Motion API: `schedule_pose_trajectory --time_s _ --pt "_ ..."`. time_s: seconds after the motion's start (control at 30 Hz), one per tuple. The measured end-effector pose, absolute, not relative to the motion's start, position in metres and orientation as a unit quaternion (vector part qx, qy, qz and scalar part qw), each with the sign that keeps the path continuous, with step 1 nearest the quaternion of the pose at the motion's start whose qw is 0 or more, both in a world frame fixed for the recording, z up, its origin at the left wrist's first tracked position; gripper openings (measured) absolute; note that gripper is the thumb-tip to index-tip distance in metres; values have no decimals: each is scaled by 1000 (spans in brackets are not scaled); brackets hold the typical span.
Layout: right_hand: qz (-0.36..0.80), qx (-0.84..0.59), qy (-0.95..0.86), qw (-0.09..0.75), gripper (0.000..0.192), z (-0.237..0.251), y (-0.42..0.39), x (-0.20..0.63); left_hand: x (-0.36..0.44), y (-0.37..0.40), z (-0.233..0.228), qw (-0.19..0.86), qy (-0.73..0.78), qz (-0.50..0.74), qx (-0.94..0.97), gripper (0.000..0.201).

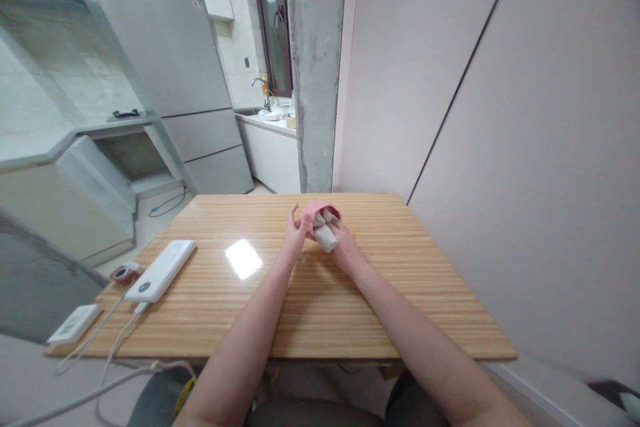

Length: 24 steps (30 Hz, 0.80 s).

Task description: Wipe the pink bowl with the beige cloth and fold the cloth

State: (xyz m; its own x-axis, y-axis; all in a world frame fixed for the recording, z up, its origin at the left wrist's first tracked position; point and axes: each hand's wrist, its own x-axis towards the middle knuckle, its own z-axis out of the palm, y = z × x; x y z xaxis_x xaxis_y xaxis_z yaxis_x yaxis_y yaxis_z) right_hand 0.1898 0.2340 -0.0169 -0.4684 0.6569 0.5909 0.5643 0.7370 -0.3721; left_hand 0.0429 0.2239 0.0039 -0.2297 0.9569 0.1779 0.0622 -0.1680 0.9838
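Both hands work a small pink and beige cloth bundle (323,223) at the far middle of the wooden tabletop (320,307).

The bundle, perhaps a pair of rolled socks, sits just above the tabletop at about 12 o'clock from the person. A beige roll sticks out of a pink outer fold, so the rolling or tucking looks partly done, with the beige end not yet covered. The right hand (339,235) is closed around the bundle from below and behind. The left hand (296,230) touches its left side, fingers loosely spread and thumb raised. At 9 to 10 o'clock, well apart, lie a white power bank (161,270) with its cable, a small round red-rimmed gadget (124,273) and a flat white device (75,323). A fridge (170,47) stands beyond.
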Motion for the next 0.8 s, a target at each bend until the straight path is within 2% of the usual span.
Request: schedule_pose_trajectory --time_s 0.1,0.23,0.3,0.4,0.53,0.63,0.73,0.8 --pt "82 -342 -845 403 38 -21 236 190 55 222 -2 365 496 611 498 90" --pt "88 -325 -863 376 41 -19 237 190 43 219 8 331 538 591 502 72" --pt "70 -326 -876 347 38 -16 237 191 33 218 15 308 540 575 532 69" --pt "47 -326 -885 329 32 -16 237 192 32 217 17 319 534 567 541 80" --pt "66 -355 -849 385 34 -22 239 192 52 217 6 376 500 614 482 91" --pt "89 -353 -838 406 41 -23 239 191 57 218 1 364 491 626 485 81" --pt "83 -348 -858 368 38 -18 235 189 45 219 7 319 535 601 501 66" --pt "63 -357 -869 337 33 -13 232 189 36 218 13 289 553 571 533 66"
